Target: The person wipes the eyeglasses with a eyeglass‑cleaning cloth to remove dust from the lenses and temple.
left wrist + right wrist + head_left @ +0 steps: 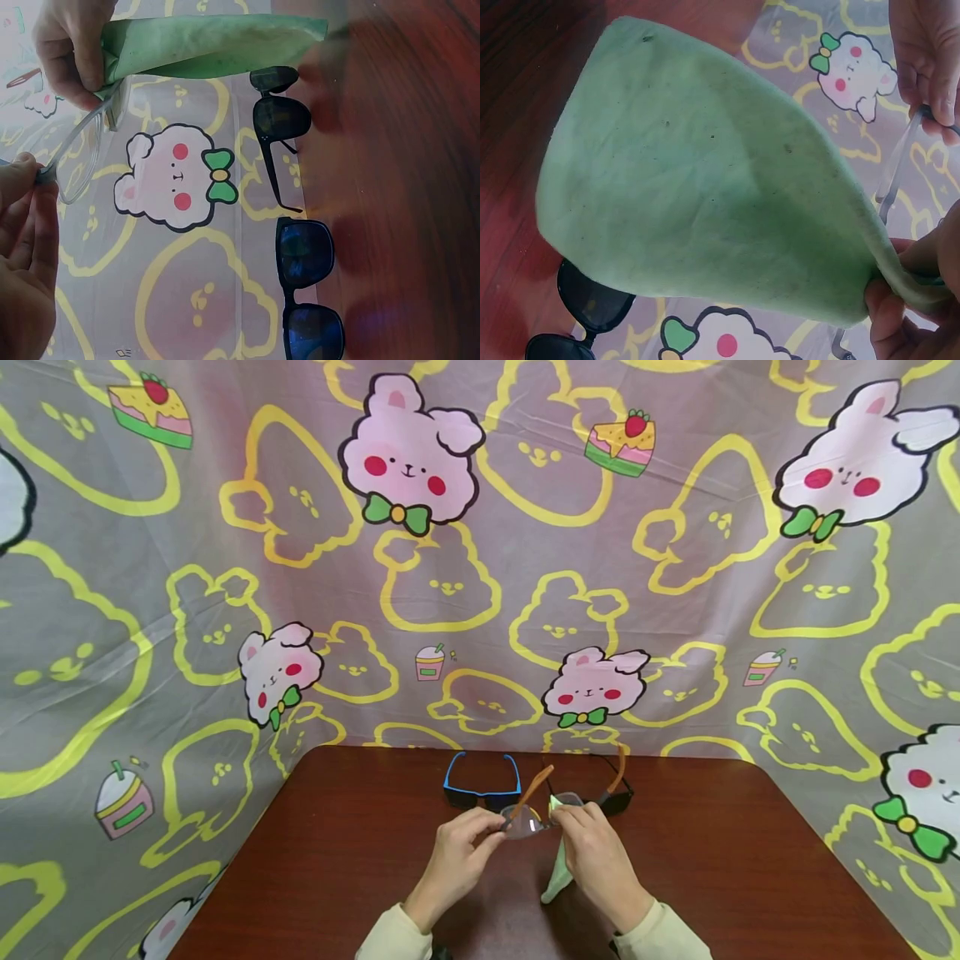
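Clear-lensed eyeglasses (522,823) with a wood-brown temple are held up over the table between both hands. My left hand (459,852) pinches the frame at its left hinge, thumb against fingers. With my right hand (600,853) I grip a pale green cleaning cloth (558,872) folded about the other lens. From those fingers the cloth (690,172) hangs down as a broad flap, seen large in the right wrist view. The fingertips behind the cloth are partly hidden.
Blue-framed sunglasses (482,797) stand on the dark red-brown table (345,860) beyond the left hand. Black sunglasses (281,116) lie beyond the right hand, showing a brown temple in the head view. A cartoon-printed curtain (510,552) encloses the table's back and sides.
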`<state>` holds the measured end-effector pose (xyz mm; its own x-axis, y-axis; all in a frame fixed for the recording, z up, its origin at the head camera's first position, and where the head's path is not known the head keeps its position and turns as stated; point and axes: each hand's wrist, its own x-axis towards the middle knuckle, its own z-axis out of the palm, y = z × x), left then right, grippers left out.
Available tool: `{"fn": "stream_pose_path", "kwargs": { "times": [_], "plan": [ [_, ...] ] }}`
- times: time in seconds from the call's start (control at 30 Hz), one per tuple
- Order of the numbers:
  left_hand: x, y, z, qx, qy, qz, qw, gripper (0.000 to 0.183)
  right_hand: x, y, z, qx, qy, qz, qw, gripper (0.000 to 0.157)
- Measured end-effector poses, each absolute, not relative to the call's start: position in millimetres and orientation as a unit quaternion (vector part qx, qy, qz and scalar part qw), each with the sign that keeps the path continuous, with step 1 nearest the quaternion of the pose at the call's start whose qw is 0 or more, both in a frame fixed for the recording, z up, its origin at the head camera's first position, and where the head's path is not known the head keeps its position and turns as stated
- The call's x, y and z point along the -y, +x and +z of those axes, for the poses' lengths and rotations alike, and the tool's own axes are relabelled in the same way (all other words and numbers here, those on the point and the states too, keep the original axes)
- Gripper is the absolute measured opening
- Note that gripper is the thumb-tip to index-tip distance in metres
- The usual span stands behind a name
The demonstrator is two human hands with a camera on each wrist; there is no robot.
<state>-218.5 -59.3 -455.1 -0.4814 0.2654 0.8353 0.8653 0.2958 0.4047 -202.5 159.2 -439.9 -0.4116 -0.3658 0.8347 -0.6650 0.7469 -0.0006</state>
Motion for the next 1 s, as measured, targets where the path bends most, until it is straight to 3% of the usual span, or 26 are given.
{"fn": "stream_pose_path", "kwargs": {
  "times": [0.27,1.0],
  "plan": [
    [59.3,-221.0,-457.2,0.726,-0.398,-0.437,0.351,0.015,-160.5,-204.7,-441.1,0.822,0.302,0.161,0.454,0.029],
    [58.5,-219.2,-458.9,0.724,-0.402,-0.447,0.339,0.014,-166.0,-202.8,-442.5,0.864,0.244,0.14,0.418,0.03]
  ]
}}
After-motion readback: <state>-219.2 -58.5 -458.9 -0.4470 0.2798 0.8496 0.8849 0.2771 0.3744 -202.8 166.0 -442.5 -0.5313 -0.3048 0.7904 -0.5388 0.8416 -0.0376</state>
